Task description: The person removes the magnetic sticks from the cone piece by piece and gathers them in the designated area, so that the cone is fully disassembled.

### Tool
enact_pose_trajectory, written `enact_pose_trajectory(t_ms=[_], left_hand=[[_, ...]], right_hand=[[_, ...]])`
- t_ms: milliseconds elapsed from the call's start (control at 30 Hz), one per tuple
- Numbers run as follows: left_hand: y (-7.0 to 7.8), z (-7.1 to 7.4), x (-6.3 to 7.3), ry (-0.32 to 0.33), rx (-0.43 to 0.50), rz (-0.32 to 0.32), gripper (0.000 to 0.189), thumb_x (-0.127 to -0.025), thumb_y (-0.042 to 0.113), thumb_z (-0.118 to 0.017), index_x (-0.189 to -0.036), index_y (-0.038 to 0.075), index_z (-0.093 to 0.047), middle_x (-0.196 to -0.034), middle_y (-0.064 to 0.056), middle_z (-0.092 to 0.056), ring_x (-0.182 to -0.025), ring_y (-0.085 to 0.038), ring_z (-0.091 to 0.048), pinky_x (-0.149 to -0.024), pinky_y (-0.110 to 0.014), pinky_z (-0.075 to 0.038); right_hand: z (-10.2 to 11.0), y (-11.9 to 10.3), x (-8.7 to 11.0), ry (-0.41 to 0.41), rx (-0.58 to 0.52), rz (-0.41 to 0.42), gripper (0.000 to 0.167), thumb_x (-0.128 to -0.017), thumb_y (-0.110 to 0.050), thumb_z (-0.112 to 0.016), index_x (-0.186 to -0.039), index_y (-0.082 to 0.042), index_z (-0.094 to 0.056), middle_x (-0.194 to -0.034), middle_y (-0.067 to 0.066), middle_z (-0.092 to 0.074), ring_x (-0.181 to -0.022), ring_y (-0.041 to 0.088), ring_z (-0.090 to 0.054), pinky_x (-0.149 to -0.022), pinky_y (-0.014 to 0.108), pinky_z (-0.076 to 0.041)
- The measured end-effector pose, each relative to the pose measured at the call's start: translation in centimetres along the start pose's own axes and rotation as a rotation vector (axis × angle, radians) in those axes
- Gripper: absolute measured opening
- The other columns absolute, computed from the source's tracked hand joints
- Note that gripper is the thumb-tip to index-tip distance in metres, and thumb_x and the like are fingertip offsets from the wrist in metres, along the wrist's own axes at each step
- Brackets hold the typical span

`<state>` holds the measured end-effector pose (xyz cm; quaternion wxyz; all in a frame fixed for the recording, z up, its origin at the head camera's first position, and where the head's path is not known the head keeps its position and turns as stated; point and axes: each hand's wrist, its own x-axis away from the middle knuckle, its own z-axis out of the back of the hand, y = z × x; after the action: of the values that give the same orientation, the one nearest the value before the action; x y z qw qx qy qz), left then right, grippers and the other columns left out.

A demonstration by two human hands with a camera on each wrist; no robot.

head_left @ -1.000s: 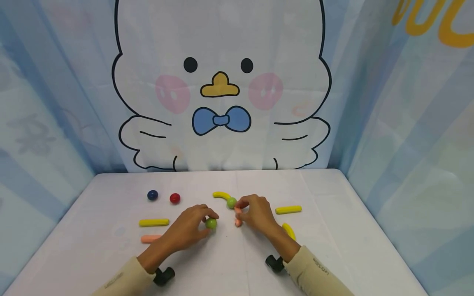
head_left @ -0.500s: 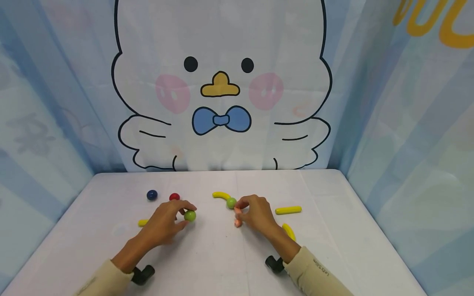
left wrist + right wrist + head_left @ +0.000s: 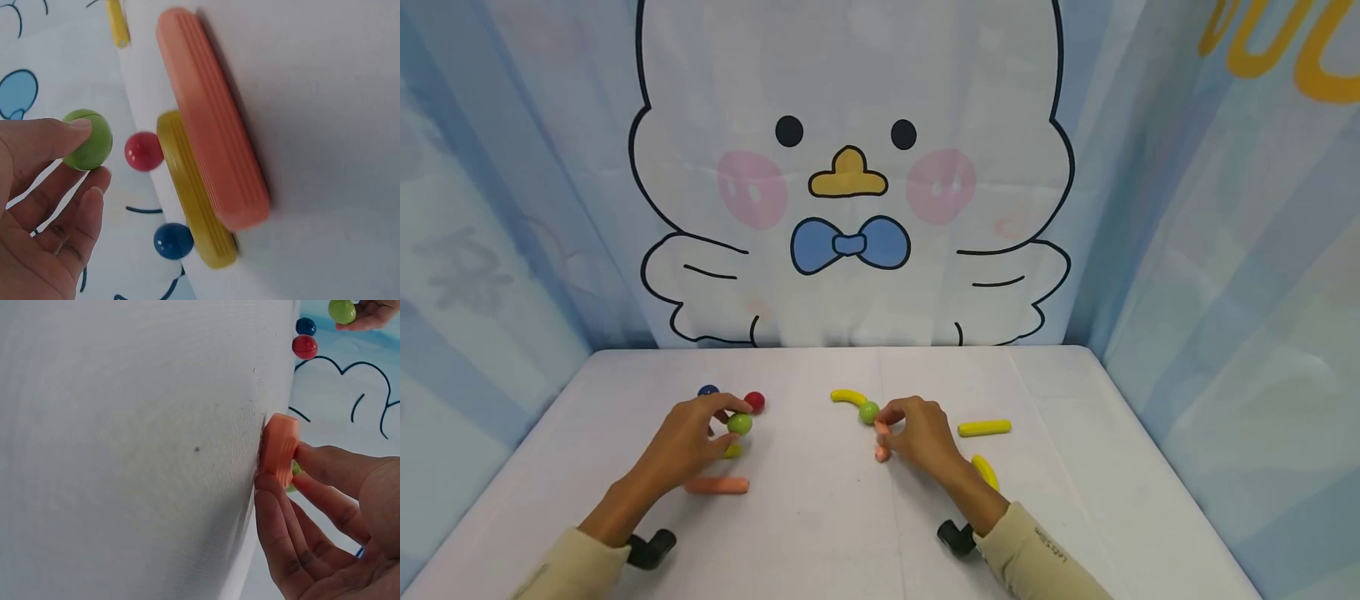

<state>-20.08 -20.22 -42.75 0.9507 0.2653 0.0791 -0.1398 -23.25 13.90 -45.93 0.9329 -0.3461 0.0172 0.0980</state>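
Observation:
My left hand (image 3: 685, 440) pinches a green ball (image 3: 740, 424) between thumb and fingertips; in the left wrist view this ball (image 3: 87, 140) is held off the table. Close behind it are a red ball (image 3: 756, 402) and a partly covered blue ball (image 3: 708, 390). My right hand (image 3: 921, 433) pinches a short orange stick (image 3: 882, 451), which lies against the table in the right wrist view. At the stick's far end sits a second green ball (image 3: 868, 412), with a curved yellow stick (image 3: 846, 396) beyond it.
Below my left hand lie a ridged orange stick (image 3: 718, 486) and a yellow stick (image 3: 195, 194), mostly hidden in the head view. To the right are a straight yellow stick (image 3: 985, 427) and a curved yellow one (image 3: 983, 469) beside my right wrist. A printed curtain (image 3: 850, 300) stands behind the table.
My left hand has carried the green ball leftward and slightly back, from near the middle to beside the red ball. The right hand has stayed in place on the orange stick.

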Motion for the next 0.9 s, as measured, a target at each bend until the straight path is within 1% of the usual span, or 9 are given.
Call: enact_pose_trajectory(t_ms=[167, 333, 467, 700, 767, 900], left_hand=[[-1.2, 0.8, 0.2, 0.026, -0.011, 0.019, 0.042, -0.082, -0.002, -0.088, -0.121, 0.009, -0.075, -0.106, -0.004, -0.075, -0.099, -0.027, -0.067, -0.074, -0.027, -0.055], [-2.3, 1.1, 0.2, 0.028, -0.017, 0.049, 0.041, -0.083, -0.001, -0.087, -0.122, 0.007, -0.075, -0.111, -0.008, -0.075, -0.099, -0.028, -0.067, -0.073, -0.026, -0.055], [-3.1, 1.1, 0.2, 0.021, -0.025, 0.074, 0.042, -0.083, -0.002, -0.086, -0.122, 0.007, -0.075, -0.115, -0.012, -0.075, -0.099, -0.029, -0.067, -0.074, -0.031, -0.057], [-4.0, 0.8, 0.2, -0.001, -0.017, 0.129, 0.040, -0.085, -0.004, -0.084, -0.122, 0.006, -0.073, -0.123, -0.018, -0.072, -0.100, -0.029, -0.068, -0.081, -0.043, -0.063], [-4.2, 0.8, 0.2, -0.002, -0.014, 0.141, 0.040, -0.085, -0.005, -0.084, -0.122, 0.006, -0.074, -0.123, -0.018, -0.071, -0.100, -0.029, -0.068, -0.081, -0.043, -0.064], [-4.7, 0.9, -0.1, 0.006, -0.020, 0.136, 0.039, -0.084, -0.007, -0.083, -0.120, 0.005, -0.075, -0.119, -0.018, -0.070, -0.098, -0.029, -0.069, -0.078, -0.041, -0.065]], right_hand=[[0.1, -0.2, 0.0, 0.004, 0.001, 0.001, 0.019, -0.087, -0.014, -0.088, -0.105, -0.018, -0.083, -0.100, -0.003, -0.079, -0.106, 0.022, -0.067, -0.098, 0.049, -0.052], [0.1, -0.3, 0.1, -0.001, 0.000, -0.016, 0.019, -0.087, -0.015, -0.088, -0.105, -0.019, -0.083, -0.100, -0.003, -0.079, -0.106, 0.022, -0.066, -0.097, 0.049, -0.052], [0.0, -0.2, 0.3, -0.007, -0.002, -0.036, 0.019, -0.087, -0.015, -0.088, -0.105, -0.020, -0.082, -0.100, -0.004, -0.079, -0.104, 0.022, -0.066, -0.096, 0.048, -0.052], [-0.2, 0.1, 0.7, -0.011, -0.004, -0.060, 0.019, -0.086, -0.016, -0.089, -0.104, -0.020, -0.082, -0.098, -0.005, -0.078, -0.101, 0.020, -0.064, -0.093, 0.046, -0.052], [-0.2, 0.0, 0.6, -0.014, -0.007, -0.053, 0.019, -0.086, -0.016, -0.089, -0.104, -0.020, -0.082, -0.098, -0.005, -0.078, -0.100, 0.019, -0.064, -0.091, 0.046, -0.052], [-0.1, -0.1, 0.3, -0.010, -0.011, -0.026, 0.019, -0.085, -0.015, -0.090, -0.102, -0.019, -0.082, -0.098, -0.005, -0.078, -0.100, 0.019, -0.064, -0.090, 0.045, -0.052]])
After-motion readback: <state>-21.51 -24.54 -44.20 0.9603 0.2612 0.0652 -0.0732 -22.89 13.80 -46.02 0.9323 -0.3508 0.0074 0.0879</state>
